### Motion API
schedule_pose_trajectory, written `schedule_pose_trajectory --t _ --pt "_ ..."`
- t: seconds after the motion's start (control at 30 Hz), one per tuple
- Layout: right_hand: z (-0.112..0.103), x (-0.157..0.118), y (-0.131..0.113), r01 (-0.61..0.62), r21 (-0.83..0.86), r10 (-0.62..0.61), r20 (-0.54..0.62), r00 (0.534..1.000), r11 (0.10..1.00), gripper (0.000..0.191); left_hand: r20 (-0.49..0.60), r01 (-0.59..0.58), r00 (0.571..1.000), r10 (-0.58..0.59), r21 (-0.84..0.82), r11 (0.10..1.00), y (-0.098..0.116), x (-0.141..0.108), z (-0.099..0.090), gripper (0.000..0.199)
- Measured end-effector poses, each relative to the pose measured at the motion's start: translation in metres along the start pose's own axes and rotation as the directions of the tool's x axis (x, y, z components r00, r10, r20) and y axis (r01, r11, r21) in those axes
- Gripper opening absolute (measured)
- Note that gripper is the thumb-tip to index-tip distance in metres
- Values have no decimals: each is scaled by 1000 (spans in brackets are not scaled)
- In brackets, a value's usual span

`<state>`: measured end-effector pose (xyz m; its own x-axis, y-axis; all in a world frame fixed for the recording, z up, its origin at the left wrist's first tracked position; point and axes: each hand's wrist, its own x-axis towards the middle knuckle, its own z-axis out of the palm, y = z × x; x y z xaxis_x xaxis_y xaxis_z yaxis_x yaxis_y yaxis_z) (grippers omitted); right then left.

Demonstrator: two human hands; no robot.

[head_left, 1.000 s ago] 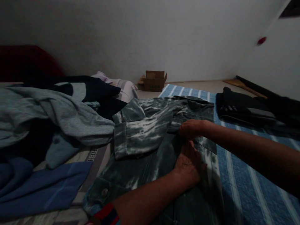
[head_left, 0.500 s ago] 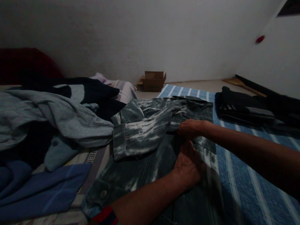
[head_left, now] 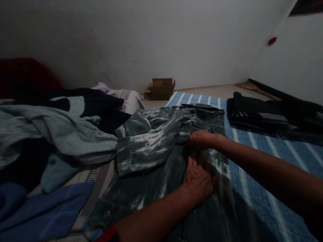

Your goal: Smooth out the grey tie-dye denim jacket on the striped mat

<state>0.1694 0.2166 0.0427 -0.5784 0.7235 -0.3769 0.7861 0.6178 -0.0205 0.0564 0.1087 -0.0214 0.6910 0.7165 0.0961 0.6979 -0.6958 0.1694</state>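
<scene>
A dark grey-green denim jacket [head_left: 148,148] with pale tie-dye streaks lies spread out in front of me, one sleeve folded across it toward the left. My right hand [head_left: 202,139] is closed, pinching the cloth near the jacket's middle. Just below it, my left hand [head_left: 198,178] has its fingers bent round the front part of the same jacket; its fingertips are partly hidden in shadow. A metal button [head_left: 107,215] shows at the lower left of the jacket.
Heaped clothes lie on the left, among them a grey garment [head_left: 83,137] and a blue one [head_left: 50,211]. Folded dark clothes [head_left: 257,112] rest on the blue striped sheet [head_left: 242,161] at right. An open cardboard box [head_left: 162,90] stands by the wall.
The view has shifted slightly, so everything sits a little farther left. My left hand has turned a bit on the cloth; both hands stay at the jacket's middle.
</scene>
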Motion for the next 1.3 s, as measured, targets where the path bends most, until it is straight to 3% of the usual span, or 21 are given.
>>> schedule_pose_trajectory --t 0.1,0.17,0.3,0.4,0.47,0.7,0.83,1.07,1.2,1.3 --pt "10 -8 3 -60 60 63 -52 997 996 29 -4 16 1000 -16 14 1000 -2 0 4 62" --pt "22 -15 2 -148 144 169 -141 975 978 34 -15 17 1000 -17 7 1000 -3 0 5 66" --pt "59 -26 -6 -286 371 419 -352 837 884 22 -10 32 999 -32 -11 999 -3 0 4 63" --pt "84 -28 -10 -232 490 480 -475 737 840 17 7 57 998 -58 10 998 -1 -1 2 56" --pt "93 -27 -10 -191 517 483 -518 706 834 16 5 67 998 -67 25 997 0 -2 2 55" --pt "100 -23 -2 -111 557 461 -541 703 823 16 16 60 998 -61 44 997 -4 -2 3 58" --pt "106 -26 -2 -94 545 440 -551 709 833 27 9 29 1000 -30 32 999 -6 -7 3 59" --pt "111 -29 -7 -113 530 439 -545 715 841 37 -69 6 998 -4 34 999 -12 -24 -4 37" --pt "111 -29 -8 -127 506 427 -537 727 853 46 -97 39 994 -42 -34 999 -25 -13 -20 27" --pt "110 -32 -12 -120 492 416 -553 722 862 49 -69 -22 997 18 -56 998 -38 7 -26 45"
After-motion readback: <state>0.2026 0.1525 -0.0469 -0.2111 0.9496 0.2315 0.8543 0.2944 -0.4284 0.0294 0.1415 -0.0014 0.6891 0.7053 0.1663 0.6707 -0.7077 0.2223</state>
